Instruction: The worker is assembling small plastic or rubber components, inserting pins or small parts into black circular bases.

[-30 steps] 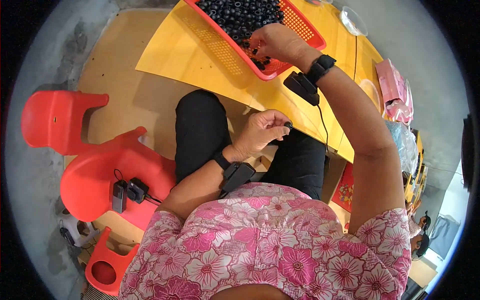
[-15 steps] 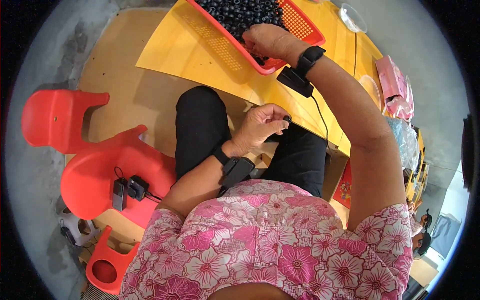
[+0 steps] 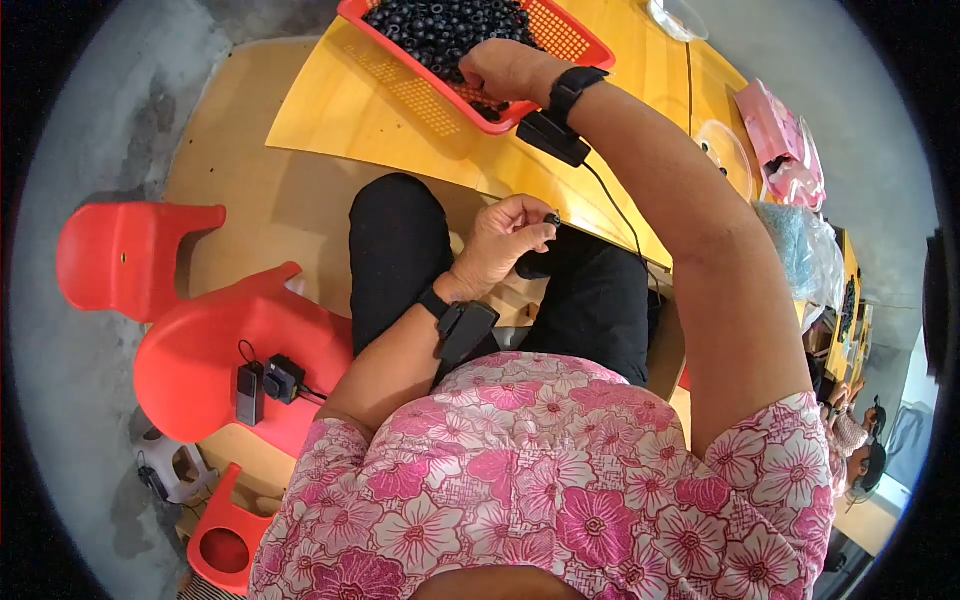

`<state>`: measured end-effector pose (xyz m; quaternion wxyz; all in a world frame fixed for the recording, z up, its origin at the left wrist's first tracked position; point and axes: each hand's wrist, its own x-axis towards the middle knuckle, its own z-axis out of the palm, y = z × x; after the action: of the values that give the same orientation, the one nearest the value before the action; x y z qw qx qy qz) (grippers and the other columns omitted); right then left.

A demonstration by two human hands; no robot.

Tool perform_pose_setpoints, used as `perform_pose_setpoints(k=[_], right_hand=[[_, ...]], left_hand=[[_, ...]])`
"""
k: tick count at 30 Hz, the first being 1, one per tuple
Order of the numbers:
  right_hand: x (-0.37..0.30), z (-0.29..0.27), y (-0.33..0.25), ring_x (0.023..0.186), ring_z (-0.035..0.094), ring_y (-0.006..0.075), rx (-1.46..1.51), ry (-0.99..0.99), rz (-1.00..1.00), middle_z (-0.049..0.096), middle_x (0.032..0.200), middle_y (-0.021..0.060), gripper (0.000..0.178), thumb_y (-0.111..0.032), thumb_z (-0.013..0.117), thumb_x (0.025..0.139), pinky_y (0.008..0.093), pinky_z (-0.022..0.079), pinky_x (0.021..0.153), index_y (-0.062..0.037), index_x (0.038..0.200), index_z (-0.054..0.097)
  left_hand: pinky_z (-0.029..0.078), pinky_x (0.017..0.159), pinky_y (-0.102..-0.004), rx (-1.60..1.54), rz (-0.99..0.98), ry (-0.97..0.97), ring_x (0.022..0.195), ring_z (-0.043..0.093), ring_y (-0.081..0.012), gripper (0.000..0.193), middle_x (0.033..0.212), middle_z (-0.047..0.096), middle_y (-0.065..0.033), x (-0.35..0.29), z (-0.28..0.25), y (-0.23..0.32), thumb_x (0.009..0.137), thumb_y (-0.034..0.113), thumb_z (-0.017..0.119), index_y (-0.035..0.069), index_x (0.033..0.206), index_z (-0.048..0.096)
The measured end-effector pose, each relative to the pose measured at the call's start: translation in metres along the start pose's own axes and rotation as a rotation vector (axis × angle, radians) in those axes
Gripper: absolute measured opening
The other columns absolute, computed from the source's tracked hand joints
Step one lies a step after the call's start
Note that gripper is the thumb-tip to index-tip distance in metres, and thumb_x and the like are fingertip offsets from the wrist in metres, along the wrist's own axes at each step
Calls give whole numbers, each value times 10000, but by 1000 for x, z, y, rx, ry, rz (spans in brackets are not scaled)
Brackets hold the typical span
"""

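The left hand pinched a black piece at 1 o'clock while the right hand, grip indiscernible, seemingly picked from the red basket at 12 o'clock, withdrawal next likely requiring a firm pinch

small parts in basket | basket on table | bag right of basket | chair left of table

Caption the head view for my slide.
Right hand in a red basket of black parts, left hand pinching a black piece.

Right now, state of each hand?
Left hand: closed, pinching a small black piece.
Right hand: in the red basket, fingertips hidden; grip can't be told.
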<state>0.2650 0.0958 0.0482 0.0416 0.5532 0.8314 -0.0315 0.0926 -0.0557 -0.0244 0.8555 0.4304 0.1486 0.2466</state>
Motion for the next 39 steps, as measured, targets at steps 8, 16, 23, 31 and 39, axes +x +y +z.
perform_pose_setpoints(k=[8, 16, 23, 31, 39], right_hand=[[-17, -18, 0, 726, 622, 237, 176, 100, 114, 636, 778, 108, 135, -72, 616, 714, 338, 507, 676, -54, 848, 628], [-154, -36, -53, 700, 557, 117, 1539, 364, 258, 588, 817, 27, 67, -33, 565, 808, 260, 482, 676, -47, 870, 583], [-231, 44, -101, 758, 573, 141, 2150, 519, 340, 577, 844, 43, 94, -23, 522, 842, 339, 513, 817, -7, 917, 577], [-245, 75, -118, 783, 620, 186, 2271, 523, 309, 600, 841, 66, 71, 12, 525, 844, 337, 518, 815, -3, 894, 573], [-247, 73, -125, 801, 629, 194, 2277, 595, 406, 636, 926, 103, 132, -3, 548, 856, 325, 521, 798, 10, 982, 589]], left_hand=[[485, 632, -199, -43, 30, 27, 713, 552, -71, 131, 800, 577, -12, -2, 4, -6, 840, 41, 626, 10, 963, 594], [495, 696, -217, -8, 20, 67, 742, 582, -91, 172, 847, 596, -20, -4, -4, 4, 870, 69, 590, 21, 1034, 571], [493, 703, -229, 9, 17, 31, 752, 557, -85, 188, 864, 586, -15, -6, 1, -6, 874, 92, 604, 14, 1041, 567], [482, 732, -217, 175, 19, -35, 787, 571, -87, 194, 899, 604, -24, -11, 14, -17, 872, 90, 608, 14, 1046, 569], [492, 743, -224, 80, -1, -63, 798, 587, -97, 185, 905, 619, -49, -9, 24, -16, 877, 55, 586, 3, 1053, 573]])
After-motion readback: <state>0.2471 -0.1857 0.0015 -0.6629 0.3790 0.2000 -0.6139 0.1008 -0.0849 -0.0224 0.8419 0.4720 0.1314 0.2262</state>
